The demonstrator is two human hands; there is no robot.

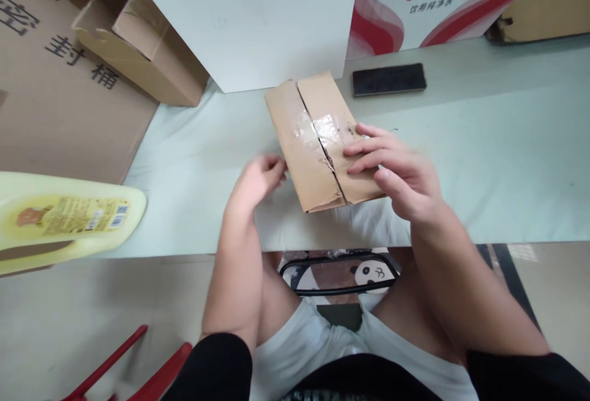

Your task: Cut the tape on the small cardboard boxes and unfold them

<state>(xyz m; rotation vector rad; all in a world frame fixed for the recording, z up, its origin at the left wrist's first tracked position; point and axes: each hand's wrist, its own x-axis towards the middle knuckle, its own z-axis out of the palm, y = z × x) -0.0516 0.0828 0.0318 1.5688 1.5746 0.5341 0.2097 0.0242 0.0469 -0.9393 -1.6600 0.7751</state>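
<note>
A small brown cardboard box [295, 142], turned at an angle, rests on the cloth-covered table in front of me. Clear tape stretches across its middle, and a dark, ragged seam runs between its two top flaps. My right hand [401, 170] has its fingers spread over the right flap, with the fingertips on the cardboard. Close against the left edge of the box is my left hand [267, 173], its fingers curled in. Its fingertips are partly hidden there, so I cannot make out what is between them.
A black phone [389, 79] lies behind the box. A white carton [258, 19] and a red-and-white carton [433, 7] stand at the back. To the left are an opened cardboard box [138, 50], a large carton [59, 106] and a yellow jug [74, 219]. The table's front edge runs before my lap.
</note>
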